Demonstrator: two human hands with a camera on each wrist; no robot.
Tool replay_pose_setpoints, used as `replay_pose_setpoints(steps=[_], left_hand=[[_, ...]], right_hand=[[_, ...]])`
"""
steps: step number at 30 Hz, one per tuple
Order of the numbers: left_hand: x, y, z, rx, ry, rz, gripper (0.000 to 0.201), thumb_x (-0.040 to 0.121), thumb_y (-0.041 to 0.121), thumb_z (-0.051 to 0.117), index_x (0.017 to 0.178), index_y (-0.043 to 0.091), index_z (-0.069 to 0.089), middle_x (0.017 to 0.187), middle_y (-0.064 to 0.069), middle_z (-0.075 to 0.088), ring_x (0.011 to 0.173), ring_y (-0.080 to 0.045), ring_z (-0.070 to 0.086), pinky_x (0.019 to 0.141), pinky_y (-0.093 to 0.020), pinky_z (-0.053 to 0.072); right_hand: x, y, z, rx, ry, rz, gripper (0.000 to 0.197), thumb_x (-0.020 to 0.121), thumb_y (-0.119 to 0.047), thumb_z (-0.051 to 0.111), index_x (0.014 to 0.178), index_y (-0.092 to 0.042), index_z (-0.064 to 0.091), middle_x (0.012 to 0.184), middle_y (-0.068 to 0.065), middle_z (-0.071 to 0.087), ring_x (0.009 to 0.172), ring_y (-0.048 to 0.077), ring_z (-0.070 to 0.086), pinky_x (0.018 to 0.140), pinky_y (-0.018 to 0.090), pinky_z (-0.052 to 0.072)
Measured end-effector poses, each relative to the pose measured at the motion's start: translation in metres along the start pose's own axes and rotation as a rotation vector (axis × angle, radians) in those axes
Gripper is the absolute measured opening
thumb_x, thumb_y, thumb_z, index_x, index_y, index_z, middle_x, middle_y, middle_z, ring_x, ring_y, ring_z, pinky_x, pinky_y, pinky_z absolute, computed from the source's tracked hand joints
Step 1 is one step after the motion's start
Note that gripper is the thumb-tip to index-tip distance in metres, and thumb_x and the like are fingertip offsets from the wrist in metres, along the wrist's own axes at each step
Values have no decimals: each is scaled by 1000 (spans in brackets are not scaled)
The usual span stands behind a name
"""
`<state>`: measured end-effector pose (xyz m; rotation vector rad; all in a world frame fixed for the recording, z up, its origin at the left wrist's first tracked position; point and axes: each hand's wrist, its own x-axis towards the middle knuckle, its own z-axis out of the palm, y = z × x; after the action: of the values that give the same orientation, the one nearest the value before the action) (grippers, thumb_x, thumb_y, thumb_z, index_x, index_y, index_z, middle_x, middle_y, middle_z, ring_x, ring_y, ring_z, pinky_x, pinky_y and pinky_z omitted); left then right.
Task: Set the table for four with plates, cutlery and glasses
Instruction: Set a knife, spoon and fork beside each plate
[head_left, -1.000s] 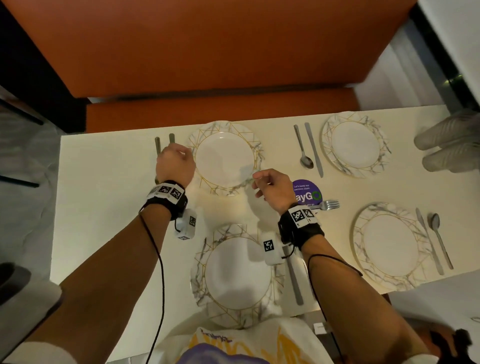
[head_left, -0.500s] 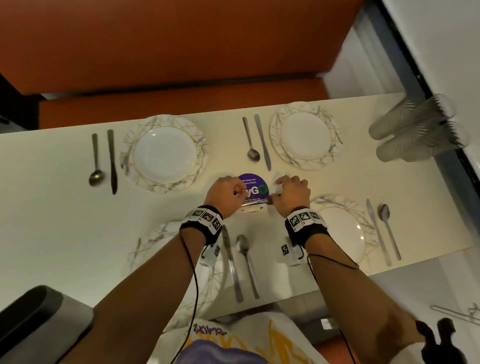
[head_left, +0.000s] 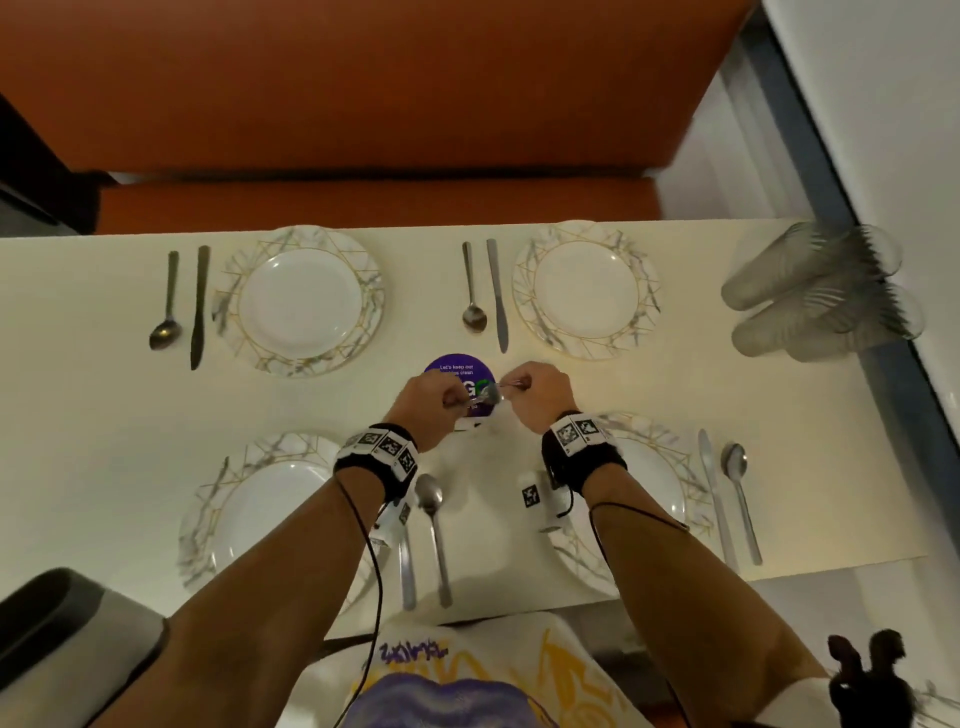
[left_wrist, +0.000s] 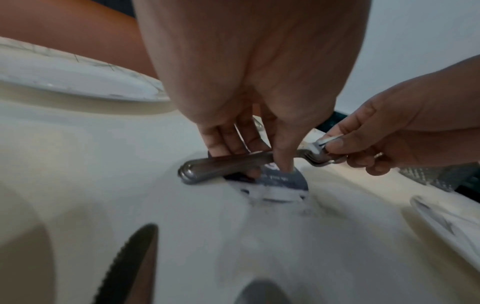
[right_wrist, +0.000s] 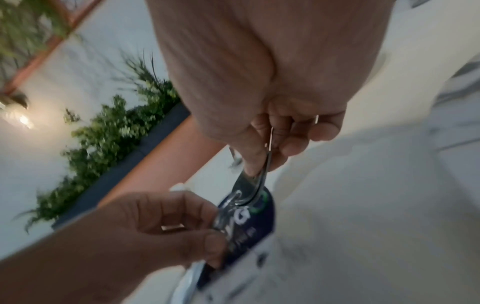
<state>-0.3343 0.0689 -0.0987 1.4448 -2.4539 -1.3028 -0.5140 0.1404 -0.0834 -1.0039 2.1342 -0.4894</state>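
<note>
Forks (left_wrist: 233, 164) lie left-right betw. both hands over the sticker (head_left: 460, 366): left hand (head_left: 423, 405) pinches handles, right hand (head_left: 537, 397) pinches tines end, both clamped

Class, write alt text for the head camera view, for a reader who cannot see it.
Both hands, left hand and right hand, hold forks over a purple sticker mid-table. Four plates each have a knife and spoon alongside; glasses lie stacked at the far right.
</note>
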Motion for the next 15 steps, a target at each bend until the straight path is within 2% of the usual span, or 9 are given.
replay_pose_setpoints(steps=[1,3,5,7,9,10,12,13,15], left_hand=[[-1,3,-5,-45,13,-15,7,86,14,77,92,13,74,92,-5,68,88,-23,62,86,-38,54],[-3,8,-18,-162,53,-67,11,84,17,81,93,16,75,89,1,69,83,-14,61,78,-23,51],[-6,12,-31,-296,105,-99,13,80,21,84,91,21,78,83,4,73,75,-9,65,68,-16,47],[-11,13,-46,-417,143,-129,12,79,23,86,88,26,79,81,6,76,74,-10,70,67,-19,51],[-19,10,-60,-545,172,-155,10,80,20,86,86,23,79,77,2,76,71,-18,71,72,-33,60],[-24,8,-66,-609,183,-169,10,80,17,86,87,20,79,76,-2,77,72,-24,73,78,-41,62],[-38,0,-78,-714,209,-198,13,79,14,87,90,14,80,83,-11,78,85,-35,76,88,-51,61],[-46,-4,-84,-757,216,-214,15,79,12,87,93,11,80,87,-13,78,90,-37,76,91,-53,60],[-64,-15,-93,-821,215,-239,20,80,11,87,97,6,79,90,-16,79,91,-36,77,91,-52,60]], right_hand=[[1,-8,-5,49,10,-19,14,92,-17,68,101,-12,76,105,3,74,96,18,65,80,21,42],[4,-25,-12,162,31,-40,17,93,-20,66,105,-12,75,104,2,73,94,14,61,81,22,41],[7,-44,-15,270,57,-52,19,94,-24,66,108,-13,72,100,-1,70,93,16,62,82,26,46],[9,-63,-13,379,46,-58,28,91,-36,66,110,-15,68,100,-2,71,90,19,67,83,38,56],[8,-82,-6,471,-17,-63,35,92,-41,64,114,-15,64,103,3,75,88,23,72,78,43,60],[5,-91,-2,534,-58,-73,31,95,-35,63,117,-12,63,102,7,76,87,25,74,73,40,60],[-1,-105,8,596,-124,-120,24,101,-21,58,122,-10,61,101,9,77,86,25,76,67,35,58],[-6,-111,14,591,-140,-151,23,102,-18,57,123,-11,63,100,9,78,86,25,76,66,33,58],[-15,-122,30,587,-136,-183,20,101,-18,59,118,-11,67,96,7,79,84,24,76,67,35,58]])
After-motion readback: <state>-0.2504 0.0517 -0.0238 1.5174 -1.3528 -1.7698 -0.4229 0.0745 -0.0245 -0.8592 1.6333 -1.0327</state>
